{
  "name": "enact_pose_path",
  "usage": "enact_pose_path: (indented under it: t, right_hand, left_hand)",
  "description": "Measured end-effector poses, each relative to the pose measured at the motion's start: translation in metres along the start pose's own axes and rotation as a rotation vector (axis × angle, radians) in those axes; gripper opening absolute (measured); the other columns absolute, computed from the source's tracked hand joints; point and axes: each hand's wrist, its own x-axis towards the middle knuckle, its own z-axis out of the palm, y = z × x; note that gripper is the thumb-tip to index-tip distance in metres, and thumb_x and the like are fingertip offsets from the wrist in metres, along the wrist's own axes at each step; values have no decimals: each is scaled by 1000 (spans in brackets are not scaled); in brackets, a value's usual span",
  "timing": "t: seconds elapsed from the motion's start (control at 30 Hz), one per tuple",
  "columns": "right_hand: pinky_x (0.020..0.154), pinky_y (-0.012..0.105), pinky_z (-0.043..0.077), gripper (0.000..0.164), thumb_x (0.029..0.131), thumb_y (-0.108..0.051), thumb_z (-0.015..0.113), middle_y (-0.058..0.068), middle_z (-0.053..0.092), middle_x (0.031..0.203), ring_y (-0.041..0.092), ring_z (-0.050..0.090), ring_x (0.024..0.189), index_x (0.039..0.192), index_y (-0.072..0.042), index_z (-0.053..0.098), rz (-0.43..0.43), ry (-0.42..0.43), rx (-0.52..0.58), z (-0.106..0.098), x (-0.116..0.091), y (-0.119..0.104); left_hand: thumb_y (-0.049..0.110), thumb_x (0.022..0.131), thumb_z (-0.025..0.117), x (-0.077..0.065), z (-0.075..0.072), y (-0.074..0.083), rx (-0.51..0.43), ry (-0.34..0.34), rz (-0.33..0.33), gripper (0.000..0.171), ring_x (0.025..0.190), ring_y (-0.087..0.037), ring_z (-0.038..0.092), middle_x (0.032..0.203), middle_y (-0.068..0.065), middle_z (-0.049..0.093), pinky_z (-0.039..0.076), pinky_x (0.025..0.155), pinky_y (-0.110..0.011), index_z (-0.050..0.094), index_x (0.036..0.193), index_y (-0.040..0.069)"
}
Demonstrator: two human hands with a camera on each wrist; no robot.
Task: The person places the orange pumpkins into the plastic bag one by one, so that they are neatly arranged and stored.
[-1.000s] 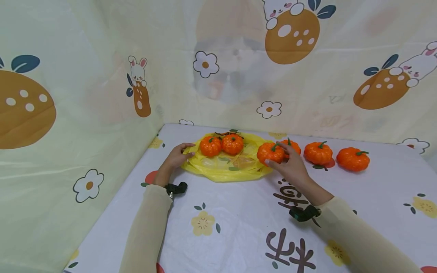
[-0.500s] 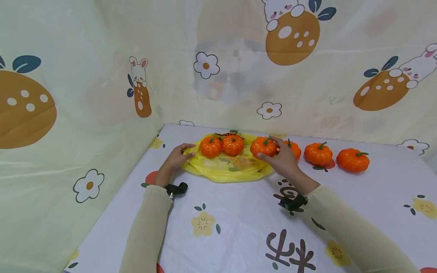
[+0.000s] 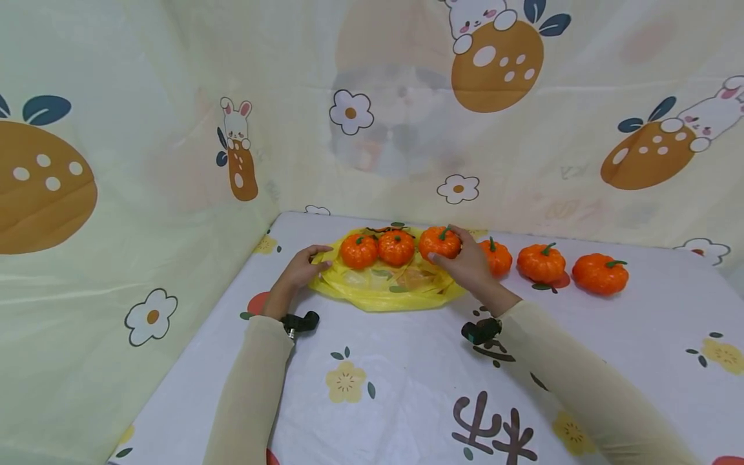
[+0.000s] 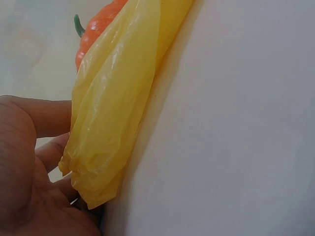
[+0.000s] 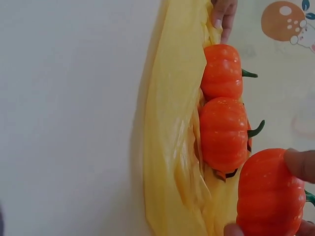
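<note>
A yellow plastic bag (image 3: 372, 297) lies spread on the table, with two small orange pumpkins, a left one (image 3: 358, 251) and a middle one (image 3: 396, 247), sitting on it side by side. My left hand (image 3: 301, 266) holds the bag's left edge between thumb and fingers; in the left wrist view the yellow plastic (image 4: 110, 113) hangs in front of the fingers. Over the right part of the bag, my right hand (image 3: 467, 261) grips a third pumpkin (image 3: 438, 243) by its sides, green stem up. The right wrist view shows this pumpkin (image 5: 270, 194) close beside the other two.
Three more pumpkins stand in a row to the right: a near one (image 3: 496, 258) partly behind my right hand, a middle one (image 3: 541, 262) and a far-right one (image 3: 600, 274). A patterned cloth (image 3: 401, 374) covers the table, and printed curtains (image 3: 395, 148) rise behind and at left.
My right hand has carried its pumpkin leftward and slightly back, from the bag's right edge to beside the two pumpkins on it. My left hand has stayed at the bag's left edge.
</note>
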Motion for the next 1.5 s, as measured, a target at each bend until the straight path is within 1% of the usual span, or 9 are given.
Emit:
enact_pose_path:
  t: [0.13, 0.3, 0.5, 0.63, 0.83, 1.03, 1.17, 1.33, 1.5]
  right_hand:
    - [114, 54, 34, 84, 92, -28, 66, 15, 27, 161, 40, 33, 143, 158, -16, 16, 10, 16, 16, 8, 6, -1]
    - [115, 53, 33, 83, 93, -23, 65, 16, 26, 161, 40, 32, 144, 158, -12, 14, -3, 39, 25, 14, 12, -2]
    - [116, 53, 32, 82, 94, -21, 66, 19, 28, 160, 41, 33, 144, 158, -9, 14, 7, 45, -9, 17, 17, -1]
    - [116, 54, 32, 83, 94, -21, 66, 20, 28, 159, 42, 32, 143, 158, -10, 15, 22, 47, -38, 20, 19, 0]
    - [116, 54, 31, 82, 93, -23, 67, 20, 29, 159, 41, 32, 144, 157, -11, 17, 40, 70, -44, 22, 20, 1]
    - [116, 55, 31, 82, 92, -25, 67, 22, 31, 157, 42, 33, 143, 157, -10, 19, 22, 80, -68, 24, 20, 2]
    - [115, 55, 32, 81, 93, -27, 67, 24, 33, 155, 43, 34, 141, 156, -8, 20, 12, 80, -99, 25, 20, 4]
    - [115, 55, 33, 81, 93, -28, 67, 24, 34, 154, 43, 35, 140, 156, -8, 21, 17, 83, -125, 27, 22, 5]
    - [115, 55, 33, 81, 92, -30, 67, 25, 35, 153, 43, 36, 139, 155, -7, 21, 14, 77, -136, 27, 24, 5]
  left_hand:
    - [24, 96, 63, 1, 0, -1, 16, 1, -2, 39, 136, -28, 39, 153, -6, 44, 26, 120, -46, 57, 135, 21]
    - [24, 96, 62, 1, 0, -1, 30, 3, 3, 40, 137, -28, 39, 153, -6, 43, 25, 121, -48, 57, 136, 21]
    - [24, 96, 62, 1, 0, 0, 40, 2, 16, 40, 136, -29, 40, 153, -7, 44, 27, 120, -47, 57, 136, 20]
    - [24, 96, 62, 1, 0, -1, 46, 5, 26, 40, 133, -29, 42, 152, -7, 45, 29, 118, -47, 57, 136, 20]
    - [24, 96, 63, 1, 0, -1, 46, 7, 26, 40, 130, -29, 43, 151, -8, 46, 30, 117, -47, 57, 136, 20]
    - [24, 96, 63, -1, 0, 0, 29, 4, 19, 40, 127, -29, 44, 149, -8, 47, 32, 116, -46, 57, 136, 20]
    - [23, 97, 62, -1, 0, -1, 24, -2, 26, 40, 129, -28, 43, 150, -8, 46, 31, 117, -46, 57, 136, 19]
    - [23, 97, 62, -2, 0, 0, 13, -6, 15, 39, 130, -28, 42, 151, -7, 45, 31, 117, -46, 57, 136, 20]
    - [24, 97, 62, -1, -1, 0, 29, 2, 16, 39, 129, -28, 43, 150, -7, 46, 30, 117, -46, 57, 135, 20]
